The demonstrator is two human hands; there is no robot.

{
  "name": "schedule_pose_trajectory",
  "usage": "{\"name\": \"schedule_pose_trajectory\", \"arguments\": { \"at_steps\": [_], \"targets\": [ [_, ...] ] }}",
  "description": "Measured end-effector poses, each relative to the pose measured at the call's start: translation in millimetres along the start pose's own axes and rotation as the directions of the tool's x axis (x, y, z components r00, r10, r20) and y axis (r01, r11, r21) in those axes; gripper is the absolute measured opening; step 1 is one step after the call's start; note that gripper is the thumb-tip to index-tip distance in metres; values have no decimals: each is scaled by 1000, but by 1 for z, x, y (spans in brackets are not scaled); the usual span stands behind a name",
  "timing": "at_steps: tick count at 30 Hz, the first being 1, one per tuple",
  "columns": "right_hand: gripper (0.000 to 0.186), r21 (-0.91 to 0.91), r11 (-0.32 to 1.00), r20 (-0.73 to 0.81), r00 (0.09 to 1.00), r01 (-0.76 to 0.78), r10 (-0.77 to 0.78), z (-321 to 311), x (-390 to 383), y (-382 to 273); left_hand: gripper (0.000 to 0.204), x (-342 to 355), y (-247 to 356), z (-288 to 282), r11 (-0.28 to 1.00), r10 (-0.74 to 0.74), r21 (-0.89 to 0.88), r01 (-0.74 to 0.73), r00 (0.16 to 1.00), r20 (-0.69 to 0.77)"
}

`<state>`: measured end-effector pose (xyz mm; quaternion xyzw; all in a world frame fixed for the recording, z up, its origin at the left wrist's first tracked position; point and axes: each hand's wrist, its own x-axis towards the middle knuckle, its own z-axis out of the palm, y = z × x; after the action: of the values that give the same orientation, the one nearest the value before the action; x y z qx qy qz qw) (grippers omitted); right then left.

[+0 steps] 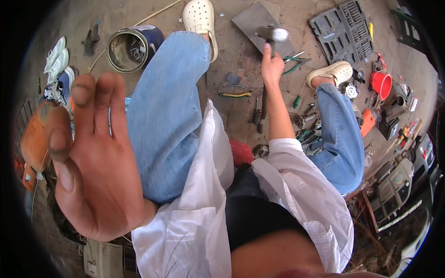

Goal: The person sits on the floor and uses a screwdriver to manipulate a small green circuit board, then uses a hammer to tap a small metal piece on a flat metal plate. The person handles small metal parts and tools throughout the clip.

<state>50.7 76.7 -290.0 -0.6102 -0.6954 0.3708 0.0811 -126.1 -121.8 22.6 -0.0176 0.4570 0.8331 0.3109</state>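
My right hand (272, 68) is closed round a hammer (274, 34) just below its metal head, out in front of me. The head is over a flat grey metal plate (248, 22) lying on the ground; whether it touches the plate I cannot tell. Close to that hand are green-handled pliers (295, 64). My left hand (104, 157) is raised near the camera on the left, palm showing, fingers a little bent and apart, with nothing in it. Dark smudges mark its fingertips.
Left of my legs stands a metal bucket (126, 52) with small parts inside. Yellow-handled pliers (235, 94) and screwdrivers lie between my feet. An open black tool case (340, 31), a red bucket (382, 84) and scattered metal parts are on the right. White shoes (56, 60) lie far left.
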Motion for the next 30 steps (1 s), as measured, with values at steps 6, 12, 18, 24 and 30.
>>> {"name": "schedule_pose_trajectory", "arguments": {
  "at_steps": [6, 12, 18, 24, 30],
  "targets": [
    [39, 289, 930, -200, 964, 228, -174, -19, -17, -12, 17, -3, 4, -9, 996, 2, -89, 14, 985, 175],
    [65, -136, 990, 2, 1000, 27, -27, 26, 2, 14, 21, -4, 1, 9, 997, -57, -43, 58, 998, 19],
    [53, 508, 768, 235, 921, -389, 311, -5, -20, 17, 25, 3, -5, 6, 996, -76, -36, 81, 989, 128],
    [45, 743, 306, 509, 800, -595, 318, -35, -48, 46, 27, 8, -23, 23, 950, -52, 312, -22, 973, 225],
    [41, 554, -531, 807, 570, -641, 154, -10, -60, 126, 21, 13, -141, 53, 627, 8, 774, -90, 994, 110]
  ]
}}
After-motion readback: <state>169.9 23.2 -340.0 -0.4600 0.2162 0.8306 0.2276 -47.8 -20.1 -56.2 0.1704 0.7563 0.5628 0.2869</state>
